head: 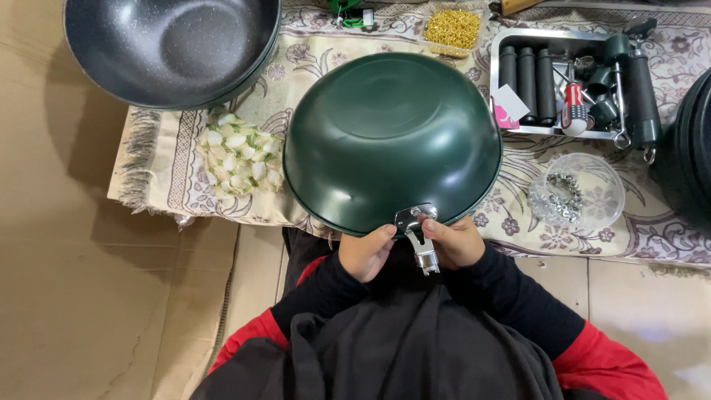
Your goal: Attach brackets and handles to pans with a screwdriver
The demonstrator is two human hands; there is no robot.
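Observation:
A dark green pan (pixel 391 141) lies upside down on a patterned cloth (pixel 185 159), its rim toward me. A silver metal handle bracket (pixel 416 231) sticks out from the pan's near edge. My left hand (pixel 366 252) pinches the rim just left of the bracket. My right hand (pixel 453 241) grips the bracket from the right, thumb on its top. Both arms wear black sleeves over red.
A dark speckled pan (pixel 170 46) sits at the back left. A pile of small white pieces (pixel 238 154) lies left of the green pan. A metal tray (pixel 511 118) holds black handles and a screwdriver. A clear bowl of screws (pixel 576 191) and a tub of gold bits (pixel 452 30) stand nearby.

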